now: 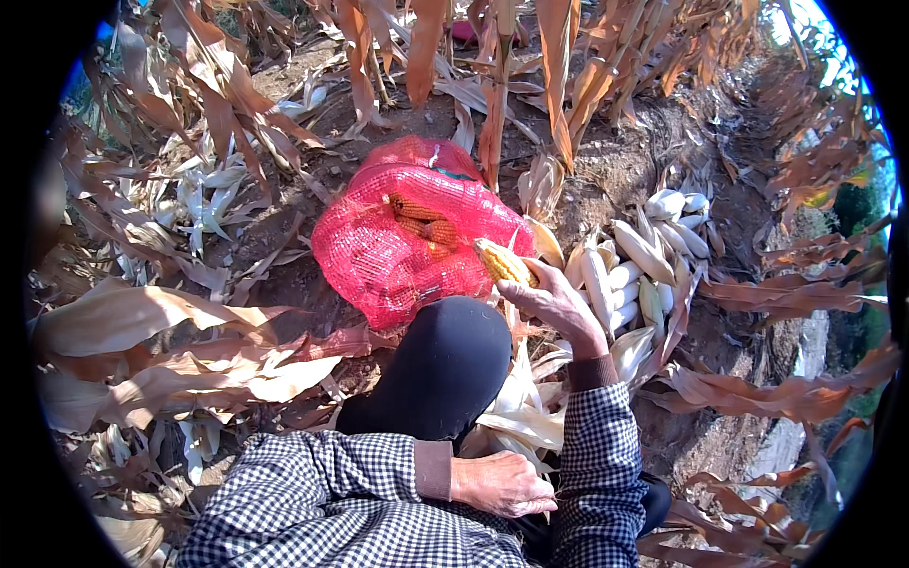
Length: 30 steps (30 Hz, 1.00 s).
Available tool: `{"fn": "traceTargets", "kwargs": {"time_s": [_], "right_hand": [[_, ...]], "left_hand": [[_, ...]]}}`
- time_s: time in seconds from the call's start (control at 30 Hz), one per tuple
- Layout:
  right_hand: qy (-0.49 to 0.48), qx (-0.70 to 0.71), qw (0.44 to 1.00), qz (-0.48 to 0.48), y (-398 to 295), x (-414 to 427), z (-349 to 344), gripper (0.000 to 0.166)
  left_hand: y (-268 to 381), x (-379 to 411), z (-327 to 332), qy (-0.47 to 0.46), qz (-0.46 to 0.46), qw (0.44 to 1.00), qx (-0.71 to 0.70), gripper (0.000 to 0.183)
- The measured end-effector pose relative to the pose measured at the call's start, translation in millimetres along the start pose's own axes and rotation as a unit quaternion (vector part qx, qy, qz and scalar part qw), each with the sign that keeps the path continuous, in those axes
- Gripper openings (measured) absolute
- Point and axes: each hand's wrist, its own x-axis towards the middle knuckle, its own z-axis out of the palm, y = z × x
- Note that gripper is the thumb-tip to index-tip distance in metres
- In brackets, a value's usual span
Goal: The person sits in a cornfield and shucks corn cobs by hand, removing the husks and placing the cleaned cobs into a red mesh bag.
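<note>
My right hand (557,302) grips a husked yellow ear of corn (503,261), its tip pointing up and left at the right edge of a red mesh sack (355,248). Through the sack's opening several bare orange-yellow corn ears (440,233) show inside. My left hand (504,485) is closed in a fist low in front of my body, by my right sleeve; nothing is visible in it. Pale husks (522,405) lie between my knee and right forearm. To the right of my right hand is a pile of ears in their husks (639,255).
Dry corn stalks (501,92) stand behind the sack, and more dry leaves (781,298) reach in from the right. Broad dry leaves (163,319) spread at the left. My bent knee (454,348) is right against the sack's near side. Bare soil (603,170) shows beyond the pile.
</note>
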Motion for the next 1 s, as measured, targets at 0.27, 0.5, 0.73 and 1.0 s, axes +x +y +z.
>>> {"fn": "traceTargets", "kwargs": {"time_s": [0.27,0.5,0.73,1.0], "right_hand": [[0.116,0.145,0.982,-0.039,59,16,-27,0.036],[0.407,0.119,0.894,0.146,243,-90,-95,0.027],[0.367,0.096,0.901,0.209,335,-88,-37,0.018],[0.298,0.093,0.94,0.138,325,-65,-18,0.017]], "left_hand": [[3,-4,-62,0.068,0.016,0.981,0.18,0.018],[12,55,-108,0.016,0.068,0.947,0.314,0.017],[-20,-20,-165,0.514,-0.069,0.84,0.16,0.031],[-206,-194,-53,0.685,-0.464,0.519,-0.217,0.07]]}}
